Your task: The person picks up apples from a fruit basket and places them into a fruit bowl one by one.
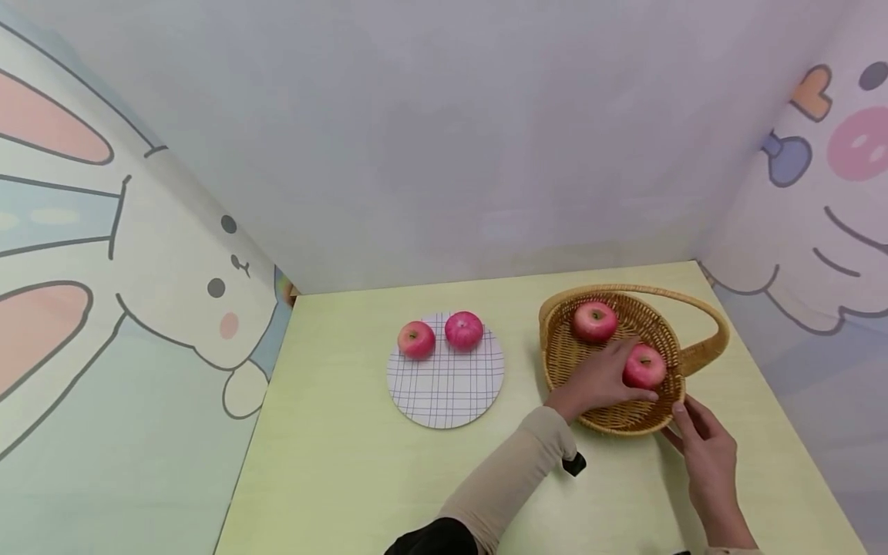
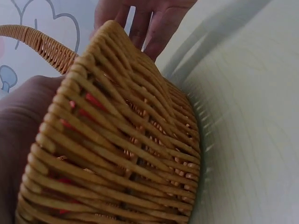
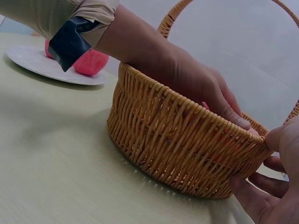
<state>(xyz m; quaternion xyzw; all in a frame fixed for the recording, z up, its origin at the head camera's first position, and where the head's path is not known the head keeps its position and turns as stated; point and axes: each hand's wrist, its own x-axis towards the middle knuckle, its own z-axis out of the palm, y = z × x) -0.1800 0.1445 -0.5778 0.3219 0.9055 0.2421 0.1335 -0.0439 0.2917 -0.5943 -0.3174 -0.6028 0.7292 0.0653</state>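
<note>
Right of centre in the head view, a round wicker basket (image 1: 565,362) is seen on the pale table (image 1: 326,447), its arched handle (image 1: 704,354) leaned toward the right of the frame. From the lower middle, the left forearm, clad in a beige sleeve (image 1: 509,474), is extended obliquely up and to the right. The left hand (image 1: 600,378) is passed over the near rim and angled down into the basket; its fingers and thumb are spread to opposite sides of the near apple (image 1: 645,366), which is clasped between them low in the right half of the basket. A far apple (image 1: 594,321) is seated in its upper part. At lower right, the right hand (image 1: 711,459) is raised from the frame's bottom edge, and the basket is gripped at its near right side, the thumb being laid at the rim and the fingers curled against the outer wall. Left of the basket, two further apples (image 1: 416,340) are set side by side on the upper part of a grid-patterned plate (image 1: 444,393).
</note>
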